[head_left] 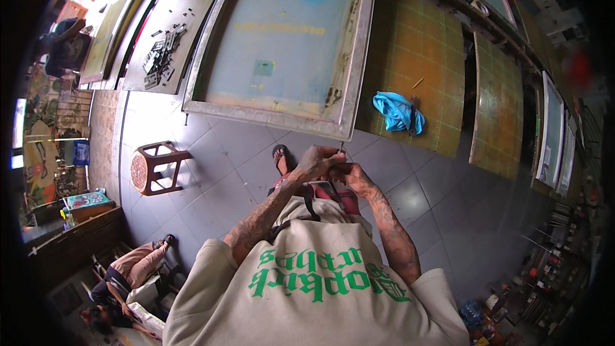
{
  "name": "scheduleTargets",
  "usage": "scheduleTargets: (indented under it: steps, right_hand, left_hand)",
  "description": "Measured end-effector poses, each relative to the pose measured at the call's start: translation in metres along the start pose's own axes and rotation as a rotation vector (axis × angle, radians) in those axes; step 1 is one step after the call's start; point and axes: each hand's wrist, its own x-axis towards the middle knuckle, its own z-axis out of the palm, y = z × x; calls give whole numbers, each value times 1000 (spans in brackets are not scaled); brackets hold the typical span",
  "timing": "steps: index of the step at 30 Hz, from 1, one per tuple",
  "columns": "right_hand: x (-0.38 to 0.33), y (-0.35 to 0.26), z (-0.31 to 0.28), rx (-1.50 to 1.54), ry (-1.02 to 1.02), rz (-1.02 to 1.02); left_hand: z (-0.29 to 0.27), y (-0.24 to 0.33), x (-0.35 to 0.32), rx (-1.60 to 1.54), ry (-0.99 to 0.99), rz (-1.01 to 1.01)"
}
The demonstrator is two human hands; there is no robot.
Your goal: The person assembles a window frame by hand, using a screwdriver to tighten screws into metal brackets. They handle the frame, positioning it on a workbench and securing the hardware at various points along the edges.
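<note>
A large screen printing frame [269,115] with a metal border and pale mesh lies in front of me. From its near right corner a small bolt [342,145] sticks out toward me. My left hand [315,163] has its fingers closed at this bolt, thumb and fingertips pinched together. Just below and to the right, my right hand [352,177] is closed too, its fingers curled in close to the left fingertips. Whatever the right fingers hold is too small and too covered to make out. Both hands are in front of my waist.
Right of the frame, a blue cloth [398,113] and a thin stick [418,82] lie on a brownish board [423,45]. Small dark pieces [165,51] cover a board on the left. A brown plastic stool [157,168] stands on the tiles; another person [131,272] sits at lower left.
</note>
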Motion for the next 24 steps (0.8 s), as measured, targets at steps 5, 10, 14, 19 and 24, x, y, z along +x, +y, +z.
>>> scheduleTargets:
  steps: [5,10,14,19,24]
  right_hand:
    - [-11,-3,9,111,104,47]
    - [-5,0,12,628,23,99]
    - [2,21,0,441,-5,53]
    - [-5,-3,2,129,100,176]
    - [-4,-11,-8,87,-4,72]
  left_hand:
    - [6,-10,2,201,116,140]
    - [12,-9,-1,-234,31,105]
    - [12,-12,-1,-205,47,131]
    - [8,-4,-4,168,138,180]
    - [12,-5,-6,-241,26,142]
